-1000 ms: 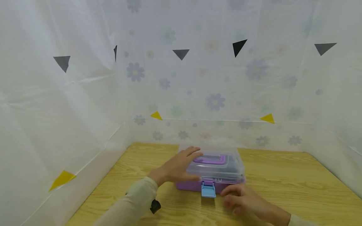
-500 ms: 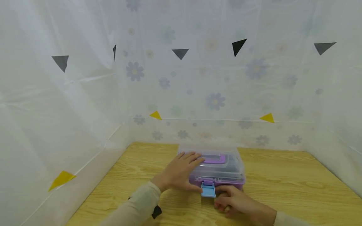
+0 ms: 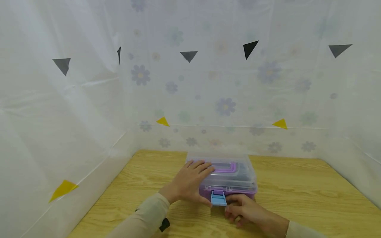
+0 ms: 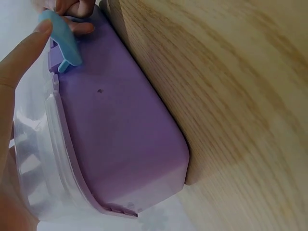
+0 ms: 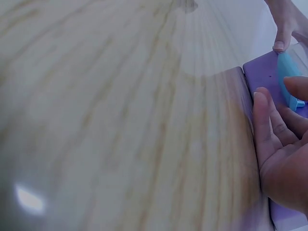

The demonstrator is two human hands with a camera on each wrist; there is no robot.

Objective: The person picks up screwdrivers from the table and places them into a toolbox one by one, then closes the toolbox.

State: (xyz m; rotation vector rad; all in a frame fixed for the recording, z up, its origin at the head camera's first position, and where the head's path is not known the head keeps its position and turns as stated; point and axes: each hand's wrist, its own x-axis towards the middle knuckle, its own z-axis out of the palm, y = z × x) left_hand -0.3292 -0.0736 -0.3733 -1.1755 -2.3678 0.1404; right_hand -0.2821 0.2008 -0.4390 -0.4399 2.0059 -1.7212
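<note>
A purple plastic carry case (image 4: 120, 120) stands on the wooden table, its clear lid (image 3: 238, 180) down and a purple handle (image 3: 233, 167) lying flat on top. At the front, the light-blue latch (image 3: 218, 199) sticks outward from the case. My left hand (image 3: 190, 181) lies over the left part of the lid with fingers spread, and its thumb touches the latch's edge. From the right, my right hand (image 3: 245, 210) pinches the latch's other side, with thumb and index finger at it. The right hand's remaining fingers are loosely bent below the case's front.
Wood-grain table (image 3: 297, 191) surrounds the case on both sides. Behind it hangs a translucent flower-print curtain (image 3: 226, 82), with white sheeting on the left and right. A black strap piece (image 3: 164, 224) shows under the left forearm.
My right hand has moved left to the latch. My left hand has settled lower onto the lid, its thumb now at the latch. Over the last half second both hands hardly moved.
</note>
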